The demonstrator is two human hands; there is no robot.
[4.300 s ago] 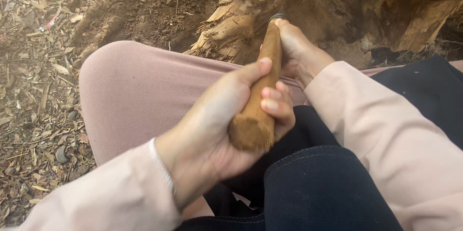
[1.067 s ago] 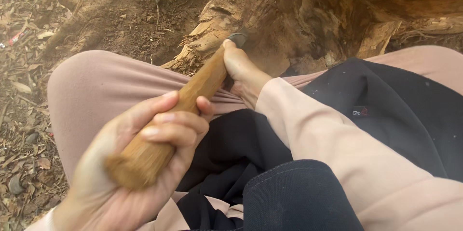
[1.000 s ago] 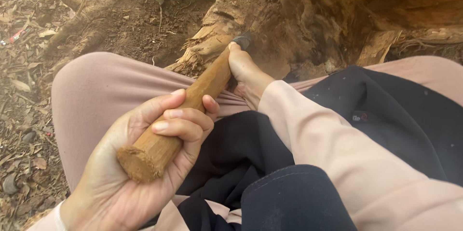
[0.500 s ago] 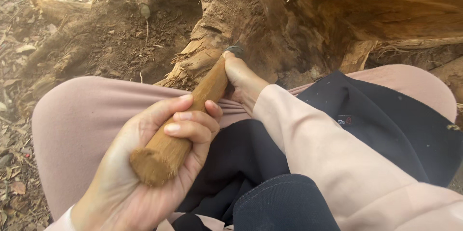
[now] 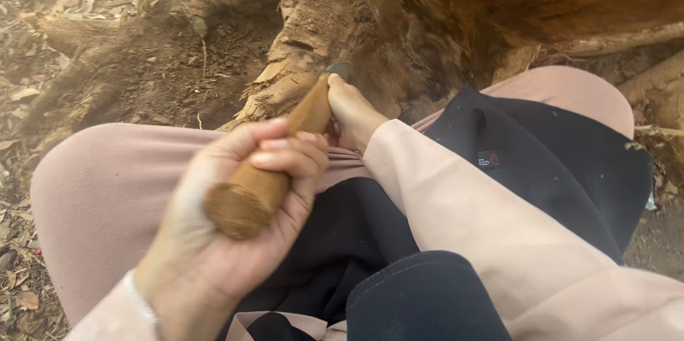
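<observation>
From the head camera, the person sits on the ground with knees drawn up in front of a tree stump (image 5: 442, 34), and both hands are closed around a wooden handle (image 5: 274, 163). The left hand (image 5: 239, 234) grips the butt end, fingers wrapped over the top, well back from the stump and above the left knee (image 5: 92, 191). The right hand (image 5: 353, 113) clasps the far end, right at the foot of the stump; the dark tool head (image 5: 340, 69) just shows above its fingers, touching the splintered root wood (image 5: 281, 91).

Against the picture from half a second before, the handle lies much as it did, tip at the same spot on the root, but the butt end sits higher and nearer the camera, and the left hand is blurred, so the stroke is in motion. The stump also fills more of the view. Compared with four seconds ago, the left hand has slid to the very end of the handle. The dug soil (image 5: 178, 63) left of the stump looks unchanged.
</observation>
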